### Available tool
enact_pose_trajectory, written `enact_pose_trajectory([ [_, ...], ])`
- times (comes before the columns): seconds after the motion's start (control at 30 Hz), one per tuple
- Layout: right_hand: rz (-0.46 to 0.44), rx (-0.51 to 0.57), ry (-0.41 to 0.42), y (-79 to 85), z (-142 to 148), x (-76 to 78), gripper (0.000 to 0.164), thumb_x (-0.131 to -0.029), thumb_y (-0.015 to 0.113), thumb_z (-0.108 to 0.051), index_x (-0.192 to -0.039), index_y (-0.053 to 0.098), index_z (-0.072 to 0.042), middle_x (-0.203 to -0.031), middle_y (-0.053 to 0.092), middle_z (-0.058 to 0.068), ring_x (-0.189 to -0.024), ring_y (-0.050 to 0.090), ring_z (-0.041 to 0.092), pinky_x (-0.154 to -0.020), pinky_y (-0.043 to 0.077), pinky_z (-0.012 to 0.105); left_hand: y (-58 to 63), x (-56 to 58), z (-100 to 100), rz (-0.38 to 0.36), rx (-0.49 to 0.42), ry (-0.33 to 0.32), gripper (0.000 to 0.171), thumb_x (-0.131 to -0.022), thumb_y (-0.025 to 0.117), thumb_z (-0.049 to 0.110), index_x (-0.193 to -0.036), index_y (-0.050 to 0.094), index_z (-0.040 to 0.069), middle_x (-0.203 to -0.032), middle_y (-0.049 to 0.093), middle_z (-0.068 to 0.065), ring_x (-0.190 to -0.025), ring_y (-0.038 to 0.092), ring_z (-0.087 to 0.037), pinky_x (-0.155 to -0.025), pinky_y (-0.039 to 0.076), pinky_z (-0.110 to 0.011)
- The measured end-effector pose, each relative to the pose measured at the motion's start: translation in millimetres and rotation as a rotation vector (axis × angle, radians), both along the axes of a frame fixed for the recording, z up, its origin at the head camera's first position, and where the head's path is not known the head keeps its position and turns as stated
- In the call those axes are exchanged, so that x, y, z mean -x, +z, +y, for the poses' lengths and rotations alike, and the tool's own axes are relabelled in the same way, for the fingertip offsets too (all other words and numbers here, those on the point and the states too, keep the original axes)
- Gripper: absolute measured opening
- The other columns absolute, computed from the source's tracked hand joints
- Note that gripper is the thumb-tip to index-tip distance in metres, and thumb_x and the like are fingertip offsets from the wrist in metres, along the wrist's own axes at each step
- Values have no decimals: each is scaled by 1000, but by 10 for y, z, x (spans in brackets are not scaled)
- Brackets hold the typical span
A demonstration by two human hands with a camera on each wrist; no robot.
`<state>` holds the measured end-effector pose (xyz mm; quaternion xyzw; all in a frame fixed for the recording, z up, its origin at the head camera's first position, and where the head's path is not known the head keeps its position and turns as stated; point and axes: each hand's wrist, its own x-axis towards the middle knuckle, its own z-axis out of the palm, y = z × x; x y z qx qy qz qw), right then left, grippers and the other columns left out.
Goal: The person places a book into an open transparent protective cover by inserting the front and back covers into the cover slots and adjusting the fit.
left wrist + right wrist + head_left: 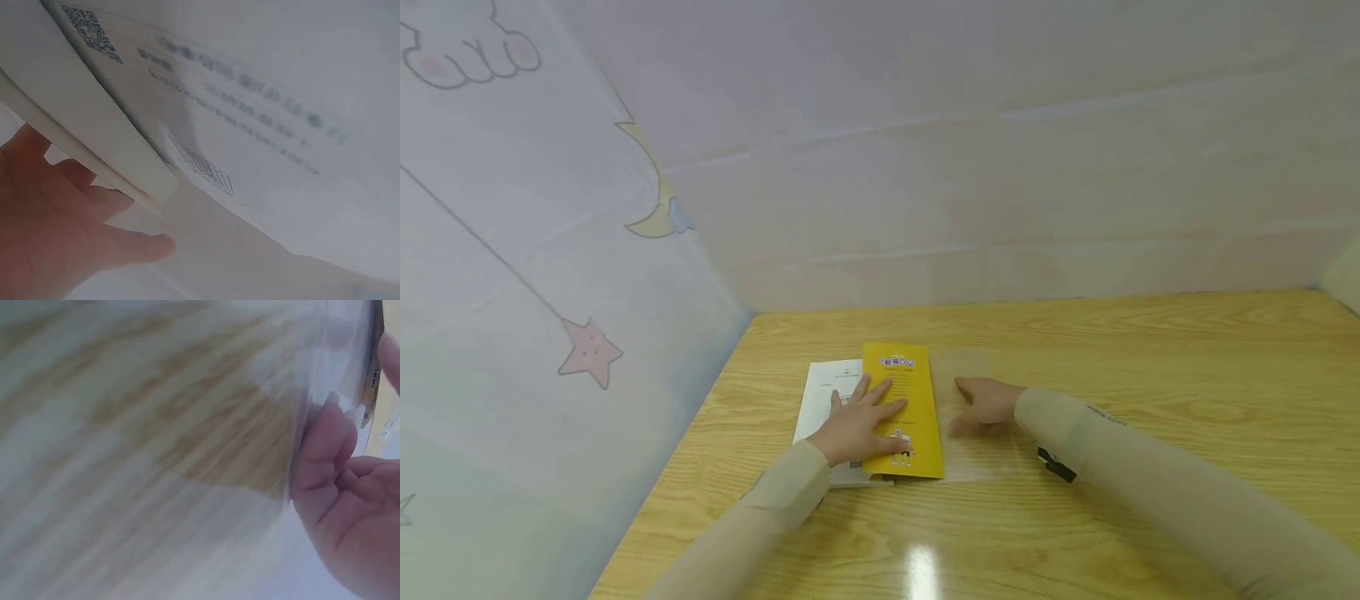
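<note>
Position and Contact Status

The yellow cover (922, 392) lay near the middle of the wooden table (1150, 350), its printed face upward, overlapping the white page (820, 396) at its left. A transparent sheet (981, 467) extended from the right side of the yellow cover over the tabletop.

Left hand (853, 427): placed palm down, fingers spread, across the yellow cover and part of the white page. The thumb stood apart from the fingers, near the printed cartoon at the lower end of the cover. The left wrist view showed a QR code (92, 32) and a barcode (201, 165) on a printed page.

Right hand (992, 402): positioned over the transparent sheet, just beside the yellow cover. In the right wrist view, some fingers were bent at the edge of the clear material; whether they pinched it could not be determined.

Surroundings: a pale side wall (490, 250) stood at the left, decorated with a crescent moon (658, 222) and a pink star (591, 353).
</note>
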<state>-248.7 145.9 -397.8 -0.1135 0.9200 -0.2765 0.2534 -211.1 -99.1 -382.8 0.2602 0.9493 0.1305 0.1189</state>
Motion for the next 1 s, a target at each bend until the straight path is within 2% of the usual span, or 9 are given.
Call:
enact_pose_trajectory([
  [0.1,66,-90,58,-45,-8,-5,109,-78,78,-49,-149,20,11,-148,37,27,-115,56,36,-102,41,44,-18,3,-28,-7,-4,4,67,-90,62,52,-147,46,20,-161,16,-7,-147,-2,-36,-106,1,-72],
  [0.2,158,-185,129,-73,-31,-29,112,-75,79,-52,-147,23,14,-145,38,31,-134,38,42,-110,30,48,-41,-1,-59,-12,-2,13,68,-90,62,53,-147,45,21,-162,15,-5,-147,-3,-35,-106,1,-72],
  [0.33,245,-278,168,-56,-53,-75,105,-75,78,-52,-143,33,13,-138,47,32,-128,44,46,-106,35,52,-61,-13,-97,-8,-16,22,68,-90,63,53,-147,46,19,-161,16,-6,-147,-1,-35,-107,2,-72],
  [0.43,347,-380,179,-67,-36,-99,100,-73,75,-60,-140,43,7,-132,51,30,-122,46,46,-98,39,57,-80,-27,-107,13,-14,25,72,-87,62,57,-146,47,20,-161,18,-6,-147,1,-34,-107,2,-71],
  [0.57,445,-492,182,-93,-15,-109,101,-69,70,-70,-139,49,-1,-137,44,30,-125,38,48,-93,37,65,-115,-43,-75,66,22,28,77,-83,61,65,-145,49,20,-160,22,-7,-147,3,-36,-107,5,-72],
  [0.63,426,-485,180,-99,-7,-114,103,-70,69,-71,-142,46,-1,-146,35,31,-132,30,53,-95,30,73,-123,-51,-46,90,48,33,78,-83,61,66,-144,49,19,-159,23,-8,-147,4,-37,-106,7,-73],
  [0.73,335,-443,169,-144,18,-104,107,-73,66,-71,-149,34,-3,-155,18,29,-137,14,57,-91,23,82,-116,-65,-4,104,81,44,77,-83,62,64,-144,50,19,-159,24,-10,-146,6,-39,-106,9,-73],
  [0.83,283,-398,173,-203,62,-85,110,-75,63,-73,-153,25,-3,-157,11,28,-139,9,57,-86,25,83,-117,-65,16,114,106,41,76,-84,61,64,-144,49,19,-159,23,-12,-146,7,-41,-105,11,-73],
  [1.0,271,-357,187,-216,103,-42,113,-75,62,-73,-154,22,-3,-157,6,29,-139,3,58,-85,25,84,-110,-35,29,140,138,14,71,-85,60,61,-144,50,23,-159,21,-15,-144,6,-45,-105,11,-73],
])
